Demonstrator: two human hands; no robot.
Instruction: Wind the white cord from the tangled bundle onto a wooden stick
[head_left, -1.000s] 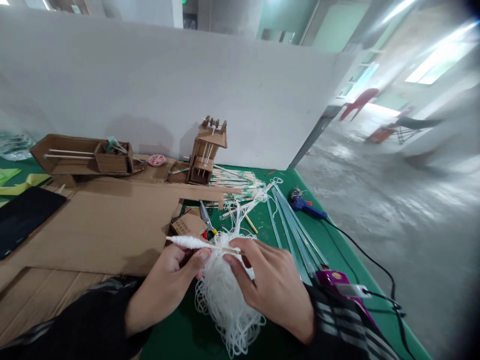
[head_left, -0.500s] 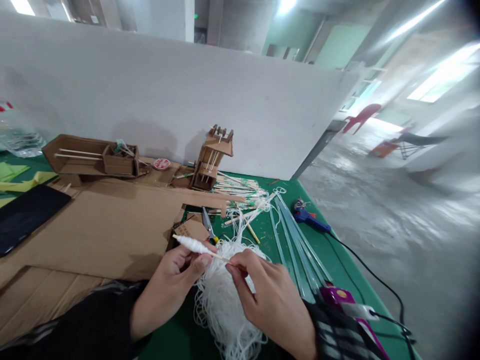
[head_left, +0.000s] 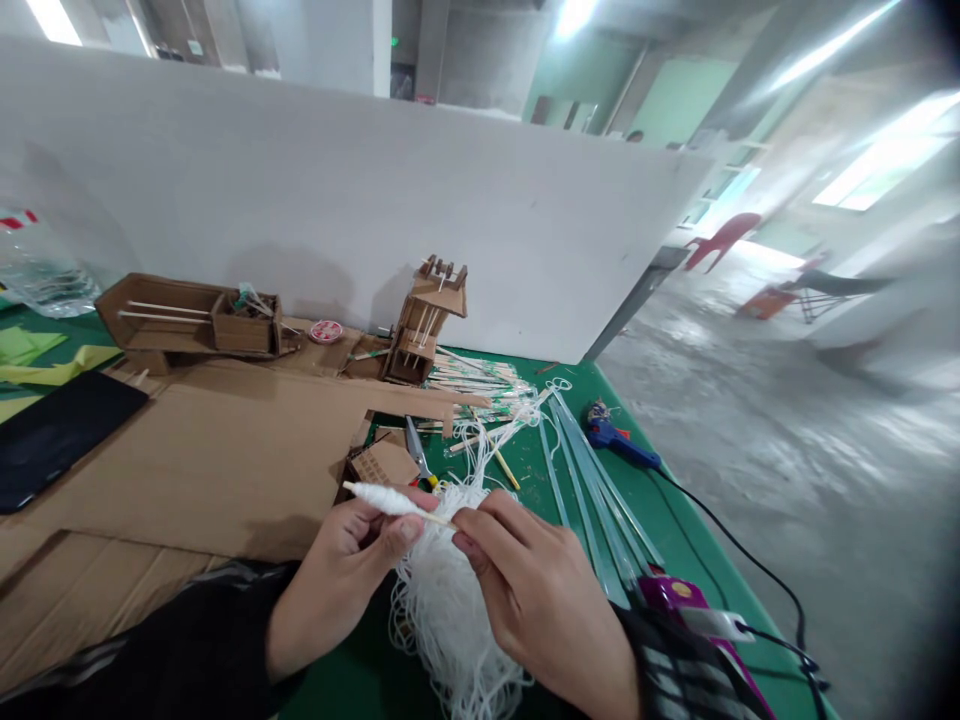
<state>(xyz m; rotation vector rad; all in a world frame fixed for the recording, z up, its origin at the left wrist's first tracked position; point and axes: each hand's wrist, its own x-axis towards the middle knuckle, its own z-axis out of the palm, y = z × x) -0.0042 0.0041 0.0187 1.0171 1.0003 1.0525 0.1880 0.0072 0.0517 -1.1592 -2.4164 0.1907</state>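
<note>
A thin wooden stick wound with white string (head_left: 384, 497) is held between my two hands over the table. My left hand (head_left: 352, 560) is closed round the wound part, thumb on the near side. The bare end of the stick sits in a pinch between thumb and fingers of my right hand (head_left: 525, 570). Below and between the hands lies a loose heap of white string (head_left: 450, 600), partly hidden by my right hand. Scissors (head_left: 418, 450) with yellow on the handle lie just beyond the heap, beside a cut piece of cardboard (head_left: 386, 462).
Cardboard sheets (head_left: 225, 450) cover the left side of the green table (head_left: 525, 455). Two cardboard models (head_left: 165, 318) stand by the white partition (head_left: 337, 190). Clear glue sticks (head_left: 592, 480), a blue glue gun (head_left: 621, 440) with cord and a purple-and-white power strip (head_left: 682, 600) lie right. A black phone-like slab (head_left: 67, 435) lies left.
The view has shifted slightly. The wound stick now lies a little flatter, its left tip lower. Both hands keep their hold, and the right fingers have closed in a bit.
</note>
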